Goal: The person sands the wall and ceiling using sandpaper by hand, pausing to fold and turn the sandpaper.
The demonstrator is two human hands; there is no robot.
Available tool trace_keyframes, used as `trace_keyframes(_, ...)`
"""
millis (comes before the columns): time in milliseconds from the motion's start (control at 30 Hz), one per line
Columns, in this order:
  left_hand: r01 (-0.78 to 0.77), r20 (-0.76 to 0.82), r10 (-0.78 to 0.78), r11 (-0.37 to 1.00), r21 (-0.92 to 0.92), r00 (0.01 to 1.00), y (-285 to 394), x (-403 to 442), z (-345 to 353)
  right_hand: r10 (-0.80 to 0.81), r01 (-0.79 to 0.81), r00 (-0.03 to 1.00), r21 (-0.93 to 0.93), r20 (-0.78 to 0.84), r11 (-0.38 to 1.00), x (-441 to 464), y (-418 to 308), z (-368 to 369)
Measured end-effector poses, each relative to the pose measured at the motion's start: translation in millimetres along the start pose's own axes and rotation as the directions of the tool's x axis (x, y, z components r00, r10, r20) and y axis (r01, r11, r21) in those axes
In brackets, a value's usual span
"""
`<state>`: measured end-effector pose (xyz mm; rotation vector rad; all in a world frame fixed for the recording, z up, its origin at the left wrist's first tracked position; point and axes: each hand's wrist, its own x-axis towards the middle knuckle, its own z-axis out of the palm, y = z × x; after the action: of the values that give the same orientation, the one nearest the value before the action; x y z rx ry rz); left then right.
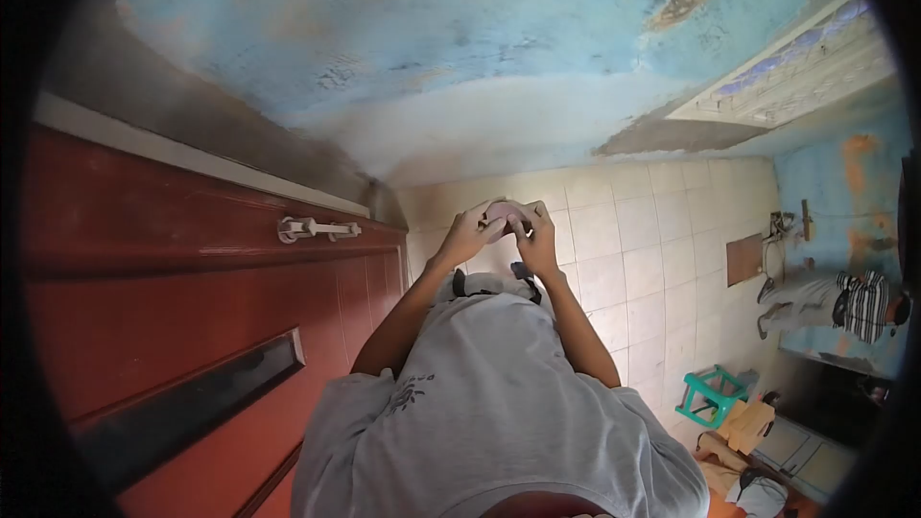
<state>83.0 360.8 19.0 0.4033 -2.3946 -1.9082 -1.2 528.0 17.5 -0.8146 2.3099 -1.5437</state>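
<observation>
pinkish rounded piece (504, 210) right there out front, left hand (467, 233) and right hand (538, 238) pinching it between them, thumbs against it, over pale floor tiles (600, 240) near the red door (206, 235)!

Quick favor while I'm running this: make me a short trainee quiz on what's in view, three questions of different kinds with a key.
1. Open: Which of the camera wearer's hands hold the pinkish object?
2. True or false: The red door and the green stool are on the same side of the picture.
3. Fill the gap: The person near the picture's right edge wears a ____ top.

Key
1. Both: the left hand and the right hand.
2. False; the door is on the left, the stool on the right.
3. Striped.
</observation>
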Motion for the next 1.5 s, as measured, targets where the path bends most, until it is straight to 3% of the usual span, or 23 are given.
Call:
trace_keyframes(100,-0.031,-0.103,0.023,0.996,-0.079,0.994,-2.9,12.4,41.8,0.041,-0.041,0.999,0.013,-0.008,0.999,-2.1,4.7,-37.4)
trace_keyframes(167,0.014,-0.152,-0.038,0.987,-0.157,0.988,-3.1,14.6,66.2,0.05,-0.064,0.992,0.114,0.119,0.991,-2.1,12.7,-66.4)
trace_keyframes(200,0.036,-0.213,-0.088,0.971,-0.235,0.973,-1.2,14.2,78.6,0.045,-0.052,0.981,0.034,0.188,0.998,-2.3,25.2,-78.6)
trace_keyframes(333,0.13,-0.394,-0.145,0.989,-0.063,0.908,9.0,13.3,111.5,0.14,-0.24,0.935,0.29,0.327,0.926,-21.0,60.1,-113.9)
trace_keyframes(400,0.259,-0.365,-0.177,0.947,0.19,0.914,10.9,14.3,122.9,0.109,-0.223,0.929,0.3,0.355,0.927,-23.5,69.0,-126.2)
trace_keyframes(433,0.269,-0.37,-0.183,0.943,0.196,0.911,11.7,15.0,130.9,0.087,-0.211,0.922,0.3,0.378,0.93,-24.6,69.1,-133.2)
trace_keyframes(500,0.22,-0.388,-0.209,0.975,-0.015,0.898,19.9,16.3,148.7,0.075,-0.192,0.929,0.298,0.362,0.935,-26.9,72.5,-142.4)
trace_keyframes(567,0.184,-0.347,-0.197,0.98,-0.07,0.917,37.0,15.6,164.6,0.009,-0.082,0.964,0.262,0.266,0.962,-24.5,81.3,-150.3)
trace_keyframes(633,0.153,-0.317,-0.189,0.979,-0.134,0.929,45.9,9.5,175.1,0.048,-0.117,0.966,0.263,0.255,0.958,-25.1,87.7,-158.0)
trace_keyframes(733,0.202,-0.066,-0.209,0.974,-0.097,0.976,39.9,-1.4,189.4,0.054,-0.126,0.968,0.288,0.245,0.949,-35.2,104.2,-161.3)
trace_keyframes(767,0.2,-0.073,-0.208,0.973,-0.112,0.975,37.3,-4.0,194.9,0.017,-0.092,0.973,0.318,0.231,0.944,-37.7,111.2,-162.0)
trace_keyframes(833,0.129,-0.146,-0.147,0.984,-0.122,0.978,57.3,-8.4,201.0,0.069,-0.169,0.963,0.381,0.261,0.909,-40.7,107.4,-160.5)
trace_keyframes(1000,0.29,-0.175,-0.318,0.942,-0.169,0.932,49.8,-8.9,191.1,0.138,-0.299,0.897,0.347,0.42,0.889,-40.2,115.4,-144.2)
trace_keyframes(1133,0.157,-0.171,-0.192,0.967,-0.2,0.966,53.7,-3.4,172.0,0.056,-0.244,0.87,0.328,0.49,0.913,-14.3,98.8,-133.0)
trace_keyframes(1267,0.148,-0.229,-0.198,0.964,-0.22,0.953,40.7,25.2,150.3,0.073,-0.196,0.881,0.219,0.468,0.956,8.6,97.9,-119.7)
trace_keyframes(1367,0.039,-0.34,-0.154,0.946,-0.322,0.928,34.5,52.7,141.9,0.068,-0.167,0.904,0.203,0.421,0.965,34.0,84.0,-116.8)
trace_keyframes(1433,-0.015,-0.464,-0.121,0.96,-0.278,0.878,37.6,68.5,142.8,0.11,-0.207,0.873,0.157,0.475,0.966,50.9,83.9,-121.8)
trace_keyframes(1500,-0.045,-0.495,-0.121,0.95,-0.31,0.86,27.2,82.3,148.2,0.078,-0.147,0.87,0.106,0.487,0.983,68.0,81.4,-128.4)
